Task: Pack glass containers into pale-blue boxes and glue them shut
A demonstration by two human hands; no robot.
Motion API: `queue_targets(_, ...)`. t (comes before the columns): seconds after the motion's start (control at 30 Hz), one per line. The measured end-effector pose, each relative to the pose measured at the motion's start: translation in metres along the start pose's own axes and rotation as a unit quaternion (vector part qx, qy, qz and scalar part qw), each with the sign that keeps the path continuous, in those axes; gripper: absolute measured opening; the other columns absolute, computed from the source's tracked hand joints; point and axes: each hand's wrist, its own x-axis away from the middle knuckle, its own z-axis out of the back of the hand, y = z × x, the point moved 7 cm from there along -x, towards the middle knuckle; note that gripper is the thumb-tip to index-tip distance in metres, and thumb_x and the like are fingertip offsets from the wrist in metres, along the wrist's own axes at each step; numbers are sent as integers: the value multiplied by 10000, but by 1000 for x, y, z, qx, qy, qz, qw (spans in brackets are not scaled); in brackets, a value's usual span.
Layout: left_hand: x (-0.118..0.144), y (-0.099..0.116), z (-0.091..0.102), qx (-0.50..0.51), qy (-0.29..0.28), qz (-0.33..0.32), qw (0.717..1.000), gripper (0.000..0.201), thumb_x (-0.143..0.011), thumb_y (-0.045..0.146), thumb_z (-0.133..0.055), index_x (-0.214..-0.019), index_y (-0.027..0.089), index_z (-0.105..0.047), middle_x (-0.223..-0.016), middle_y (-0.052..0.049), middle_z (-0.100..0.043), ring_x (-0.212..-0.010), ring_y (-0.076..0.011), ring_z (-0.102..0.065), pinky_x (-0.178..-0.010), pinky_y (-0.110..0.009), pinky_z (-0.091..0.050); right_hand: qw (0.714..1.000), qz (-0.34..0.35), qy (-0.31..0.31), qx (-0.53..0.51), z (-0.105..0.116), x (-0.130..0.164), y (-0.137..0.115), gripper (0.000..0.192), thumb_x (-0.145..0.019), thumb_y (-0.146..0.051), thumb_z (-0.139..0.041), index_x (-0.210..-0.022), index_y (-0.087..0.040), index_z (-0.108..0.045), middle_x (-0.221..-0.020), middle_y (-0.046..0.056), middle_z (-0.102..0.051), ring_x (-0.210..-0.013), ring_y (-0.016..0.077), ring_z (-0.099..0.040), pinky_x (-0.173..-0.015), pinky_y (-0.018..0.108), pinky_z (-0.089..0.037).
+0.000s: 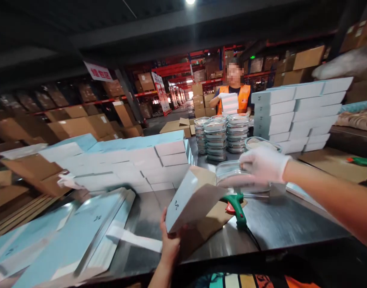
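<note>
My left hand [170, 244], bare, is closed round the lower end of a pale blue and white carton [198, 198], which is tilted up over the table. The carton's upper end seems to be open. In a white glove, my right hand [263, 163] has its fingers closed at the edge of a clear lidded glass container [229, 170], just right of the carton. Motion blurs this hand and the container. Below them a green glue gun [237, 210] lies on a piece of cardboard [209, 224].
Flat blue cartons [81, 224] lie at the left. Behind them stands a wall of filled-out cartons [126, 160], with another carton stack [294, 112] at the right. Several stacked glass containers [216, 140] stand at the back. Across the metal table [291, 224] a co-worker in an orange vest [245, 96] holds white boxes.
</note>
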Motion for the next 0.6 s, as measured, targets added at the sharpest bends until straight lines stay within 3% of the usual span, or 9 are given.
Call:
queue_targets(0.1,9,6,-3,-30,-1,-49,998,965,-648,470,-896,-1490,184,-522,-1459,-178,-626,-1278,-371,-672,-1129,-497,-555,992,78,-94,28,-13,16,-50,247,-954,-261,-620,-747,-221,-750,-834,99,-798,-782,270,-717,-673,349,-369)
queue_targets(0.17,22,10,-13,-22,-25,-65,997,901,-689,511,-871,-1464,192,-543,-1435,-167,-652,-1266,-387,-680,-1149,-550,-540,987,116,-105,40,-12,19,-74,208,-943,-262,-645,-782,-236,-773,-881,111,-811,-858,290,-739,-692,357,-384)
queue_targets(0.27,43,11,-26,-13,-46,-40,998,856,-695,499,-902,-1430,223,-562,-1421,-155,-666,-1301,-412,-661,-1179,-600,-507,980,180,-80,20,-6,18,-100,175,-922,-235,-680,-783,-239,-786,-864,105,-808,-859,276,-728,-680,355,-392)
queue_targets(0.4,52,5,-31,-17,-48,-7,999,926,-672,482,-946,-1453,216,-524,-1440,-180,-626,-1310,-411,-648,-1177,-590,-498,978,205,-38,-31,8,13,-99,193,-899,-226,-693,-735,-230,-794,-778,89,-777,-763,246,-684,-649,344,-395)
queue_targets(0.53,44,-9,-36,-29,-93,-4,995,965,-643,470,-973,-1451,209,-513,-1430,-177,-641,-1348,-385,-633,-1208,-549,-470,973,179,-51,-133,19,5,-94,227,-921,-210,-652,-778,-239,-826,-758,35,-764,-709,185,-664,-662,284,-441)
queue_targets(0.6,41,-18,-43,-26,-127,5,991,987,-599,449,-1002,-1427,213,-519,-1412,-180,-663,-1323,-378,-657,-1176,-542,-504,978,159,-68,-120,14,-1,-104,225,-931,-212,-646,-822,-216,-842,-794,57,-782,-760,207,-702,-696,288,-470)
